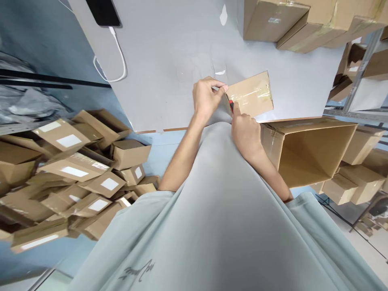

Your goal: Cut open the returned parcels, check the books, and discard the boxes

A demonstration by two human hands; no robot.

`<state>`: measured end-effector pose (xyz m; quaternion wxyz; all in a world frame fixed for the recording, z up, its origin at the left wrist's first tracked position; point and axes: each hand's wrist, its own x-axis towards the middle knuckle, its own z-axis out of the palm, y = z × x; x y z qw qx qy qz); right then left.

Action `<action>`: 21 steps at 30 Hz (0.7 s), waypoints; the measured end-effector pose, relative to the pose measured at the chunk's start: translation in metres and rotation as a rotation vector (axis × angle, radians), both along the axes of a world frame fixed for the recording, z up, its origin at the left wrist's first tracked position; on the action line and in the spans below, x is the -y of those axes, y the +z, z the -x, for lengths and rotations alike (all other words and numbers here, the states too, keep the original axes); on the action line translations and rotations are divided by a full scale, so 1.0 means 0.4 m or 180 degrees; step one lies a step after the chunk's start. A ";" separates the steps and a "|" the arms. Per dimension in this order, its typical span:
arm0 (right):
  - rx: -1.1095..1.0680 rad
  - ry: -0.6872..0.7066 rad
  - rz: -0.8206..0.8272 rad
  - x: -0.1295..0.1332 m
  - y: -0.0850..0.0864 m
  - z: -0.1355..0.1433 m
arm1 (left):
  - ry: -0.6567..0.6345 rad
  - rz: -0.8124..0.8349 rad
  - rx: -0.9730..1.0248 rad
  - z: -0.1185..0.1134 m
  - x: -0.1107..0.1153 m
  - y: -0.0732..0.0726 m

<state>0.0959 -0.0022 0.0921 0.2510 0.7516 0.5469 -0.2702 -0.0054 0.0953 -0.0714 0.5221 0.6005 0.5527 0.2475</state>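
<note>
Box [250,97] on the table [163,60]: tape [264,92] still in place, cutting apparently unfinished. Left hand [206,97] pinches its corner; right hand [247,131] grips a red-and-black cutter [231,106] at its edge.

Matt cardboard box [251,89], glossy tape [264,93], smooth tabletop [163,52], cloth shirt [218,210]

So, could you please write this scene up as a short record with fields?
Left hand: fingertips at the left end of a small carton
Right hand: holds a red-and-black tool at that end
Phone: far left of the table, white cable attached
Taped boxes: far right of the table
Box pile: left, beside the table
Large open box: right, by the table's near edge
</note>
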 end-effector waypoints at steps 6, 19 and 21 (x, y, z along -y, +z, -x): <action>-0.0148 0.0097 0.0520 0.087 0.044 -0.021 | 0.0022 -0.0146 0.0025 -0.005 0.007 -0.010; -0.0676 -0.1811 -0.2153 0.119 -0.183 -0.436 | -0.0651 -0.0159 0.0303 0.036 0.077 -0.040; -0.1052 -0.2064 -0.2169 0.112 -0.243 -0.471 | -0.0691 -0.0072 0.0402 0.035 0.070 -0.047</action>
